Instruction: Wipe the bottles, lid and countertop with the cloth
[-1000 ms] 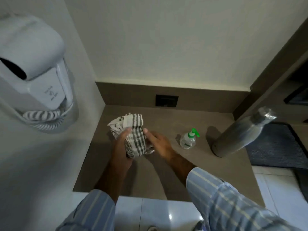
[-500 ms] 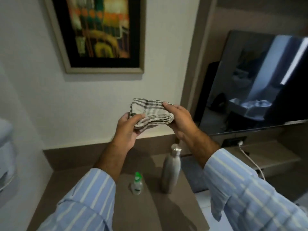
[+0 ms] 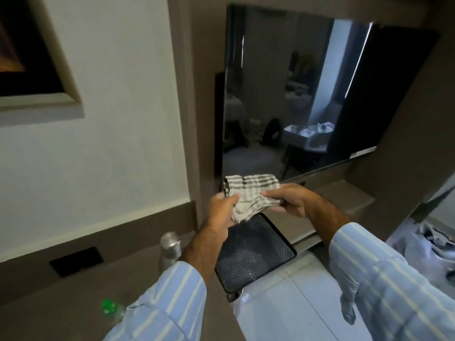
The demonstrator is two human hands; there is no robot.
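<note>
Cloth (image 3: 251, 195) now lower, striped, bunched, both hands

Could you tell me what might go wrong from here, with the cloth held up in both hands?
1. The left forearm and sleeve pass right beside the upright steel bottle; lowering the arm carelessly could tip it.
2. The small green-capped bottle sits low, partly behind that sleeve, so it may be missed or knocked.
3. The cloth is bunched between the left hand and right hand, off the countertop; a loose end could drag across things.
</note>
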